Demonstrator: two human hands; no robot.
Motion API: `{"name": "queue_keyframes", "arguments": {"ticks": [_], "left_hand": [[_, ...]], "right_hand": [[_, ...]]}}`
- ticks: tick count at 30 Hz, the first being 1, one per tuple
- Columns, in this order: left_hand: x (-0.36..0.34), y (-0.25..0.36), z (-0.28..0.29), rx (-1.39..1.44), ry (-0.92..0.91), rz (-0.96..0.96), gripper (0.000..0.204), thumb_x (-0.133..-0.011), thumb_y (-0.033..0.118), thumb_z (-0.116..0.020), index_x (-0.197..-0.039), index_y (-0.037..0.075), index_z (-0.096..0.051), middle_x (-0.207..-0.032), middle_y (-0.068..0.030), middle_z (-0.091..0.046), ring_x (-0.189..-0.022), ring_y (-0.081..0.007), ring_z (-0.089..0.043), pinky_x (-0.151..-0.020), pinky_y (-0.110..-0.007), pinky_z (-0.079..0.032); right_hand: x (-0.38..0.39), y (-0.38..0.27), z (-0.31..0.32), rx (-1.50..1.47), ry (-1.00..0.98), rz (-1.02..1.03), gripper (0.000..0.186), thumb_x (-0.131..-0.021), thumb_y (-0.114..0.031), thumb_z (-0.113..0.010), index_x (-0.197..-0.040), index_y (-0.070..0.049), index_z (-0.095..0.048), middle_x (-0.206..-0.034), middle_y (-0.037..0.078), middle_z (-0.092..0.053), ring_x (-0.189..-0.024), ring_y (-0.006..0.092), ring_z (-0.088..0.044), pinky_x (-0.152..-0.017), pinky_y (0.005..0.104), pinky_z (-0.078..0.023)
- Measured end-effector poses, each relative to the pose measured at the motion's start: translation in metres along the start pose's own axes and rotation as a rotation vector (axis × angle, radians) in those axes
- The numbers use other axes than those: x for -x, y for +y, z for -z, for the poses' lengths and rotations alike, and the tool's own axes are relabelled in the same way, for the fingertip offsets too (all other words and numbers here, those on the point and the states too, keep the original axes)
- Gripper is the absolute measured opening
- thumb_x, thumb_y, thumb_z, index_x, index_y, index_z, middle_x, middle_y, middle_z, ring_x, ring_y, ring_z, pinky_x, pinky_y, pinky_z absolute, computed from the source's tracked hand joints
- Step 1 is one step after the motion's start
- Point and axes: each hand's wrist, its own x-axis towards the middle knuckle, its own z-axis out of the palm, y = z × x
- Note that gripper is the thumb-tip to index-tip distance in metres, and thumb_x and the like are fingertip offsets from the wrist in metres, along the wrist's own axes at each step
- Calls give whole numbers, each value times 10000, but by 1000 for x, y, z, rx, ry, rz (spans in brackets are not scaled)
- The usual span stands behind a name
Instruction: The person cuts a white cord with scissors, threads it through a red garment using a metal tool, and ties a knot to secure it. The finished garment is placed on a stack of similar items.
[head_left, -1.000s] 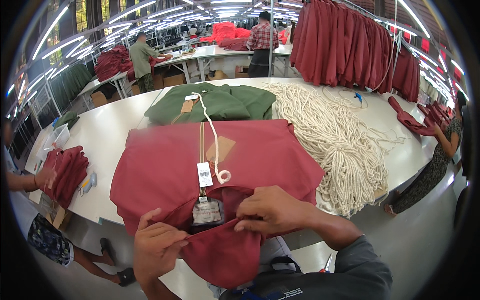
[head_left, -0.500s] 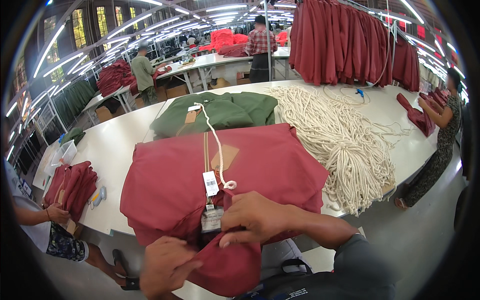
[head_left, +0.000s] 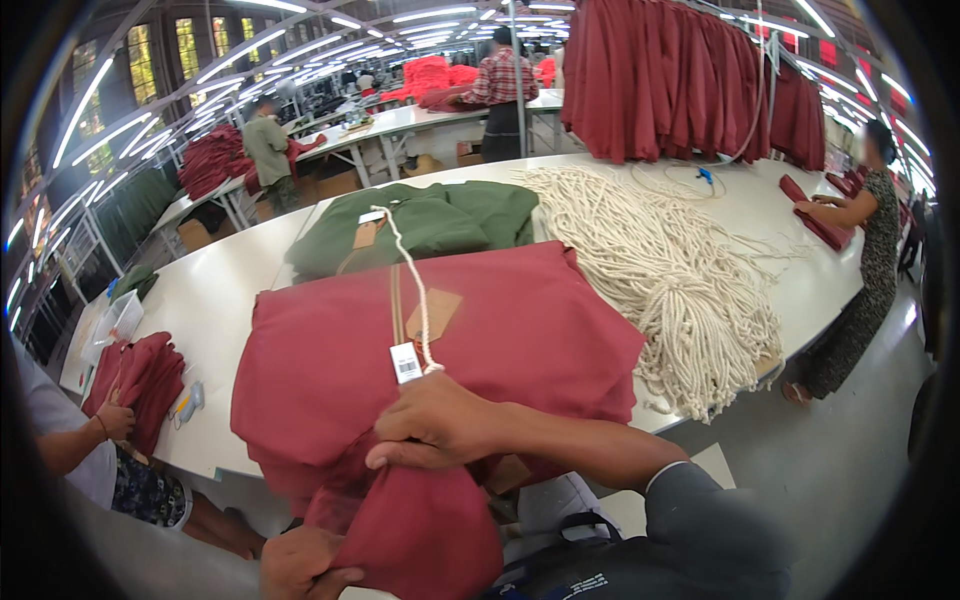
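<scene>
**Red garment in both hands; neck opening now covered**

Nearest me, the left hand [head_left: 300, 563] is low at the wearer's front, having dropped from beside the neck opening half a second ago. Its fingers are curled closed on the edge of a loose red flap [head_left: 430, 525], thumb along the cloth; the far fingertips are hidden. The flap is drawn down with it, and the inner label visible earlier is out of sight. In my judgement, this leaves the flap spread between the two hands and the neck closed to inspection.

The right hand [head_left: 435, 425] sits higher, palm down, wrist bent, forearm reaching in from the right. Its fingers are folded, thumb beneath, apparently pinching red cloth; the exact grip is not visible. It now covers the lower end of the white cord [head_left: 424, 310].

The red garment [head_left: 520, 310] lies on the near side of the bench [head_left: 235, 290], its front overhanging the edge. A white tag [head_left: 405, 363] and brown tag [head_left: 437, 317] rest on it. Beyond lie a green garment [head_left: 450, 215] and, to the right, loose cords [head_left: 690, 310]. Red garments hang behind [head_left: 670, 85].
</scene>
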Motion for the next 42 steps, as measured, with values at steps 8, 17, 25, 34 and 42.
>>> {"name": "queue_keyframes", "arguments": {"ticks": [8, 17, 25, 34, 42], "left_hand": [[43, -43, 22, 324, 13, -349, 539, -873, 416, -760, -763, -101, -653, -753, -237, -660, -718, -387, -684, -732, -456, -541], [-13, -6, 9, 120, -198, -188, 349, -863, 234, -799, -875, -82, -650, -808, -212, -640, -748, -370, -639, -712, -418, -516], [-64, -11, -25, 36, -89, 87, 233, -703, 126, -887, -838, 15, -734, -696, -104, -679, -604, -247, -668, -605, -330, -527], [-105, -22, -87, -91, -58, -90, 176, -770, 141, -830, -912, 70, -753, -777, -81, -702, -665, -289, -680, -602, -372, -523], [-100, -28, -80, -150, -36, -30, 182, -725, 44, -816, -893, 33, -748, -782, -111, -699, -693, -290, -676, -619, -371, -521]], "right_hand": [[1, 75, 1, -16, 141, -122, 544, -1007, -337, -648, -590, -27, -491, -572, 114, -486, -620, 297, -507, -588, 451, -412], [1, 12, 10, -243, 105, -66, 278, -981, -331, -666, -969, -54, -645, -938, 105, -629, -936, 323, -608, -818, 423, -485], [43, -72, 80, -61, -139, -97, 469, -883, -300, -798, -681, -63, -448, -607, 81, -447, -558, 296, -492, -535, 416, -370], [63, -88, 86, 349, -207, -409, 341, -903, -406, -727, -951, -88, -615, -807, 75, -659, -793, 323, -657, -713, 459, -488], [70, -86, 93, 430, -250, -520, 199, -903, -298, -728, -986, -133, -652, -808, 57, -666, -745, 308, -664, -617, 422, -497]]}}
